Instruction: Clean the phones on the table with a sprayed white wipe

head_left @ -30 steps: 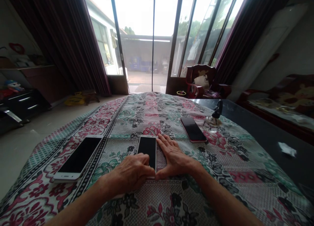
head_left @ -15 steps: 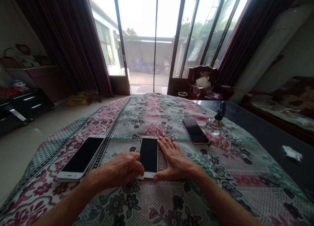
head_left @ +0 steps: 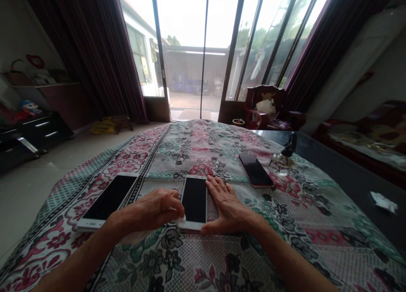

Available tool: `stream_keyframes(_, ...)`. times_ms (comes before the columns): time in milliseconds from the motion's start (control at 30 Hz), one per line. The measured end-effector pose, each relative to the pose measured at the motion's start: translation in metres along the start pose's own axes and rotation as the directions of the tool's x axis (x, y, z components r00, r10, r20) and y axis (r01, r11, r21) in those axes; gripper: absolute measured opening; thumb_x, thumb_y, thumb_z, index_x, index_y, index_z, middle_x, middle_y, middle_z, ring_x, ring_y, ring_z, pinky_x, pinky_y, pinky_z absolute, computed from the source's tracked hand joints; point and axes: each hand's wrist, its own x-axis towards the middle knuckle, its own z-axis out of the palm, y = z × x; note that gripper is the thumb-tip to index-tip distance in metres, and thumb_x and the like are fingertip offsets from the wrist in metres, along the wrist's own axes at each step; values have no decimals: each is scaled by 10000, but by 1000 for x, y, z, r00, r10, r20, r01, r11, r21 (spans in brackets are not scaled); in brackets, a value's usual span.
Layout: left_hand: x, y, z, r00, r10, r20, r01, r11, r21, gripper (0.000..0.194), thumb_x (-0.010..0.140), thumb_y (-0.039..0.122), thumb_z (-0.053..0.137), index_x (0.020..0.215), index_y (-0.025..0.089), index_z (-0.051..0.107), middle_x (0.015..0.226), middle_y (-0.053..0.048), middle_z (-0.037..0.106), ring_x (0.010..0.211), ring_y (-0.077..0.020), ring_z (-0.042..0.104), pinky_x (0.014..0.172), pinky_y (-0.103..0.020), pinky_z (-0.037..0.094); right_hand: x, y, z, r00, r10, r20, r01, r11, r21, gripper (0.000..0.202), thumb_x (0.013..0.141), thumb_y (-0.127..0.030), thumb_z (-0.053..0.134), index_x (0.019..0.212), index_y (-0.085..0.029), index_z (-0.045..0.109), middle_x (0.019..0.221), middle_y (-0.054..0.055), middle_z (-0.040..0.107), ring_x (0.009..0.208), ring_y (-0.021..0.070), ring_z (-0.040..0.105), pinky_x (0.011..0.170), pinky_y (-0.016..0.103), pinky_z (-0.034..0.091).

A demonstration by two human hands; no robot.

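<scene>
A white phone [head_left: 194, 199] with a dark screen lies face up between my hands. My left hand [head_left: 154, 209] is closed on a white tissue [head_left: 180, 219], pressed against the phone's lower left edge. More of the tissue hangs out below that hand. My right hand [head_left: 226, 207] rests open beside the phone, fingers along its right edge and thumb at its lower right corner. To the left, a larger white phone [head_left: 109, 199] lies face up, its near right corner close to my left wrist. A dark phone with a reddish rim [head_left: 255, 170] lies further off to the right.
A patterned cloth [head_left: 218, 258] covers the table. Beyond the dark phone stands a clear bottle with a black spray top [head_left: 283, 159]. A crumpled white tissue [head_left: 383, 202] lies on the dark surface [head_left: 336, 173] at right. A wooden chair [head_left: 264, 104] stands near the glass doors.
My left hand has shifted slightly up and left, showing more of the tissue at the phone's lower edge. The whole view has moved a little; my right hand keeps its place beside the phone.
</scene>
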Motion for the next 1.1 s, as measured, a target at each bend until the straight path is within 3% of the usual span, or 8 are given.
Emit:
stream_keyframes(167, 18, 22, 22, 997, 65, -46, -62, 996, 66, 295, 959, 304, 397, 835, 199, 644, 767, -14, 528, 682, -108, 482, 622, -223, 362, 1, 5, 5, 1000, -17, -12, 17, 1000, -18, 1322, 533, -811, 609, 1486, -137, -12, 1543, 130, -103, 1398, 343, -139, 1129, 519, -31)
stream_keyframes(267, 22, 22, 26, 997, 60, -45, -55, 993, 106, 307, 959, 304, 396, 799, 193, 632, 763, -13, 523, 670, -104, 483, 611, -223, 351, 2, 5, 5, 1000, -17, -16, 17, 999, -33, 1319, 538, -815, 599, 1485, -133, -16, 1543, 123, -106, 1399, 334, -144, 1133, 509, -37)
stream_keyframes(467, 18, 7, 29, 972, -137, -192, 177, 962, 210, 274, 925, 260, 422, 764, 160, 619, 730, -27, 535, 641, -121, 482, 597, -245, 352, 0, 0, 0, 1000, 11, 14, -11, 1000, -29, 1316, 547, -807, 603, 1484, -114, -9, 1541, 120, -110, 1401, 330, -138, 1137, 507, -30)
stream_keyframes(667, 24, 33, 46, 990, -67, -125, 86, 984, 156, 278, 917, 259, 431, 719, 162, 601, 723, -21, 534, 645, -127, 499, 590, -249, 361, 1, 2, 3, 1000, -5, -21, 4, 999, -41, 1303, 541, -799, 611, 1487, -134, 11, 1547, 119, -79, 1402, 337, -126, 1133, 521, -21)
stream_keyframes(767, 27, 24, 42, 976, -122, -178, 152, 975, 163, 292, 930, 278, 419, 740, 168, 612, 741, -21, 538, 663, -129, 509, 611, -247, 375, 0, 1, 3, 1000, -6, -13, 6, 999, -34, 1304, 542, -805, 604, 1487, -133, 9, 1545, 125, -80, 1402, 336, -128, 1131, 526, -18)
stream_keyframes(933, 32, -2, 33, 919, -268, -289, 323, 932, 163, 264, 938, 261, 408, 834, 172, 634, 786, -40, 562, 726, -151, 539, 688, -273, 419, 0, -4, -1, 999, 26, 24, -25, 999, -25, 1313, 546, -803, 606, 1484, -104, 10, 1541, 130, -100, 1398, 331, -148, 1133, 518, -34)
stream_keyframes(1033, 34, 5, 39, 883, -326, -337, 405, 893, 195, 295, 947, 253, 364, 846, 158, 624, 818, -69, 563, 747, -174, 533, 688, -301, 433, 0, -5, -3, 999, 27, 20, -27, 999, -20, 1314, 544, -795, 617, 1484, -106, 8, 1542, 132, -87, 1397, 332, -150, 1132, 525, -38)
stream_keyframes(1100, 34, 15, 44, 904, -277, -325, 351, 916, 196, 308, 949, 252, 348, 834, 160, 619, 826, -74, 555, 757, -177, 524, 688, -303, 435, 0, -5, -4, 999, 28, 22, -28, 999, -20, 1317, 539, -786, 630, 1484, -112, 9, 1543, 128, -83, 1398, 334, -145, 1132, 528, -36)
